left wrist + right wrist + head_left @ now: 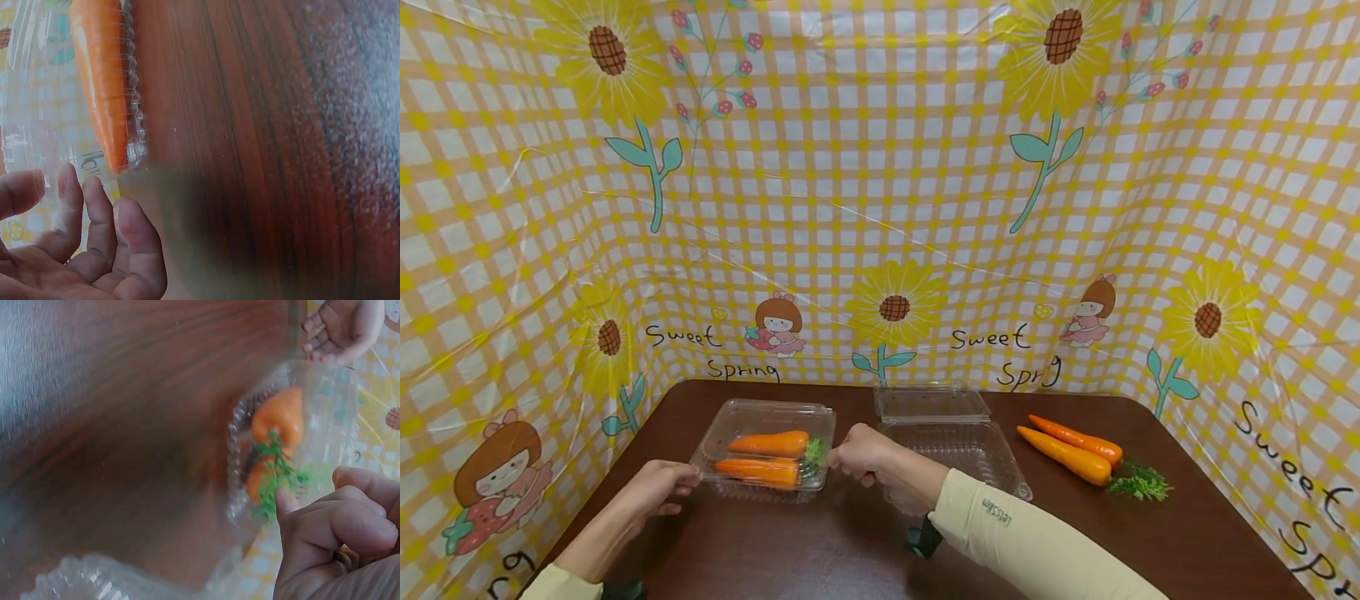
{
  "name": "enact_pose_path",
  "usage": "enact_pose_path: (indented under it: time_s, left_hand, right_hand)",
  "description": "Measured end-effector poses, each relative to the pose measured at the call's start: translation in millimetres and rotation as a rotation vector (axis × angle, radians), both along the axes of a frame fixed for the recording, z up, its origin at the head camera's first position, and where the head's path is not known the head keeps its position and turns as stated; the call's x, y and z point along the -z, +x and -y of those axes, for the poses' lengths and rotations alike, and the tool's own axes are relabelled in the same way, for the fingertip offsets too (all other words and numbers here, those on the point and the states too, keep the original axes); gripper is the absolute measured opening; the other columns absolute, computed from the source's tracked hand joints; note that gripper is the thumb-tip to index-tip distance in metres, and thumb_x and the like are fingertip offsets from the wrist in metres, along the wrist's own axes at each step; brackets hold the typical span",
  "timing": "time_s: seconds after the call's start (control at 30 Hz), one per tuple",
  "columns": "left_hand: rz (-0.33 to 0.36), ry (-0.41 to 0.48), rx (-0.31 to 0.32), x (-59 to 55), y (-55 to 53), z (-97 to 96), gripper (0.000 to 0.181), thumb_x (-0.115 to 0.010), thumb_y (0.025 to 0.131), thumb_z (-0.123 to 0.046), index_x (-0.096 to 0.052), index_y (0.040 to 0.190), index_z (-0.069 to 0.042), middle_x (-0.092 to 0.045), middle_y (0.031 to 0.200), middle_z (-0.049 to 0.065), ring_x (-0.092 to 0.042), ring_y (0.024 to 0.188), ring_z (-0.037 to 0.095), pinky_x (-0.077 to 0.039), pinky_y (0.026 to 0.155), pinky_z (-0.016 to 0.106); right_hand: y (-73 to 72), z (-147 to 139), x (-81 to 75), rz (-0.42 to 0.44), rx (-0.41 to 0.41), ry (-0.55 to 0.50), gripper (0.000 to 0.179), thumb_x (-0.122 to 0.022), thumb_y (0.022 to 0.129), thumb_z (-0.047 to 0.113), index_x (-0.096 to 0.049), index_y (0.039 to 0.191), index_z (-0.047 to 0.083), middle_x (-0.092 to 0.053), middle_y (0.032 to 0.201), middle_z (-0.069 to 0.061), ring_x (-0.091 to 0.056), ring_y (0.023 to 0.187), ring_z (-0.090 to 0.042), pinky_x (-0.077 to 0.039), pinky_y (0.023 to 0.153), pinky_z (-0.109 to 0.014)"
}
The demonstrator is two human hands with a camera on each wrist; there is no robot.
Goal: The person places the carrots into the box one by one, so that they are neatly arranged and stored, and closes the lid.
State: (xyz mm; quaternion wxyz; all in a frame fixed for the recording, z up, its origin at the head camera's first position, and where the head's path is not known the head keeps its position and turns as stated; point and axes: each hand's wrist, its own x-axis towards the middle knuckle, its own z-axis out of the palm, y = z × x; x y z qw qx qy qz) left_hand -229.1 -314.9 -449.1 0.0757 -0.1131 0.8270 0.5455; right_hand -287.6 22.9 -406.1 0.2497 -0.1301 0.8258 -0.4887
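Observation:
A clear plastic clamshell box [718,425] stands at the left of the table with its lid over two carrots [769,442] that have green tops. I cannot tell whether the lid is latched. At its near left corner my left hand [658,487] pinches the rim between thumb and index finger; the other fingers curve loosely below, as the left wrist view shows. My right hand [867,454], fingers curled, pinches the near right corner beside the green leaves [275,472]. In the right wrist view my left hand [347,328] appears beyond the box.
A second clear clamshell box [981,450] stands open behind my right forearm, its lid [932,404] folded back. Two more carrots [1067,454] with green tops lie at the right of the dark brown table [760,550]. A checked sunflower cloth [880,225] surrounds the table's back and sides.

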Motion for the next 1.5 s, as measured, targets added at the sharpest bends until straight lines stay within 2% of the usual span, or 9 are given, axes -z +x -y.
enact_pose_path:
  time_s: [0.2,0.37,0.43,0.5,0.6,0.73,0.87,1.1,1.5]
  left_hand:
    - [-0.073,-0.15,-0.063,-4.3,5.8,-2.8,0.041,-0.055,0.1,-0.029,-0.062,0.122,0.004,-0.063,0.119,0.02,-0.056,0.104,0.032,-0.052,0.076,0.041]
    - [-0.256,-0.399,-0.128,-16.4,17.3,-21.0,0.041,-0.056,0.098,-0.026,-0.06,0.128,0.002,-0.049,0.135,0.029,-0.045,0.123,0.045,-0.042,0.091,0.057]
    - [-0.346,-0.436,-0.135,-20.9,21.7,-32.3,0.037,-0.058,0.098,-0.023,-0.061,0.125,0.001,-0.046,0.135,0.026,-0.04,0.124,0.045,-0.038,0.093,0.058]
    - [-0.43,-0.445,-0.117,-24.7,24.9,-44.3,0.032,-0.059,0.097,-0.021,-0.063,0.123,-0.001,-0.046,0.132,0.022,-0.039,0.119,0.04,-0.037,0.09,0.054]
    - [-0.537,-0.429,-0.065,-27.9,28.6,-61.7,0.025,-0.061,0.098,-0.018,-0.064,0.119,-0.006,-0.049,0.127,0.014,-0.044,0.111,0.03,-0.041,0.086,0.047]
    - [-0.661,-0.407,0.005,-28.9,30.1,-81.7,0.02,-0.065,0.097,-0.014,-0.065,0.116,-0.013,-0.054,0.122,0.004,-0.052,0.106,0.025,-0.049,0.084,0.044]
    - [-0.747,-0.351,0.104,-30.2,28.5,-102.0,0.025,-0.07,0.093,-0.01,-0.066,0.115,-0.02,-0.059,0.118,0.0,-0.057,0.107,0.024,-0.053,0.085,0.043]
    - [-0.649,-0.248,0.299,-31.2,24.7,-138.2,0.033,-0.07,0.095,-0.016,-0.063,0.124,-0.031,-0.061,0.124,-0.003,-0.058,0.112,0.022,-0.052,0.087,0.034]
    - [-0.534,-0.229,0.507,-22.8,13.5,-186.0,0.039,-0.062,0.1,-0.038,-0.058,0.136,-0.025,-0.055,0.133,-0.005,-0.058,0.096,0.018,-0.05,0.082,0.032]
  right_hand:
    - [-4.9,-16.9,-14.4,-0.017,0.0,0.007,0.021,-0.066,0.096,0.015,-0.072,0.079,0.004,-0.026,0.051,0.005,-0.016,0.045,-0.01,-0.019,0.046,-0.027]
    - [-7.7,-41.7,-23.7,-0.059,0.019,0.031,0.024,-0.065,0.097,0.018,-0.073,0.113,0.003,-0.033,0.05,0.005,-0.017,0.042,-0.009,-0.02,0.045,-0.026]
    - [-8.8,-53.1,-26.6,-0.069,0.025,0.035,0.028,-0.064,0.097,0.019,-0.072,0.119,0.003,-0.05,0.06,0.006,-0.018,0.041,-0.008,-0.021,0.044,-0.026]
    - [-10.3,-64.9,-29.3,-0.075,0.022,0.041,0.03,-0.062,0.098,0.019,-0.071,0.122,0.003,-0.066,0.08,0.003,-0.019,0.04,-0.007,-0.022,0.044,-0.025]
    - [-12.7,-81.0,-31.9,-0.09,0.022,0.048,0.035,-0.062,0.098,0.02,-0.068,0.127,0.0,-0.066,0.081,0.002,-0.019,0.041,-0.007,-0.022,0.045,-0.025]
    - [-15.0,-99.3,-34.7,-0.106,0.043,0.079,0.038,-0.062,0.098,0.022,-0.066,0.129,0.0,-0.036,0.052,0.006,-0.018,0.041,-0.007,-0.023,0.045,-0.025]
    - [-13.9,-118.5,-38.2,-0.116,0.095,0.087,0.038,-0.064,0.098,0.024,-0.067,0.128,0.002,-0.032,0.05,0.008,-0.018,0.042,-0.008,-0.023,0.045,-0.025]
    - [-8.5,-160.5,-40.4,-0.139,0.164,0.117,0.039,-0.065,0.097,0.025,-0.066,0.129,0.002,-0.056,0.068,0.009,-0.021,0.044,-0.008,-0.027,0.047,-0.026]
    - [2.9,-222.0,-38.3,-0.108,0.225,0.066,0.047,-0.066,0.098,0.027,-0.06,0.134,-0.002,-0.041,0.062,0.008,-0.023,0.045,-0.01,-0.026,0.047,-0.027]
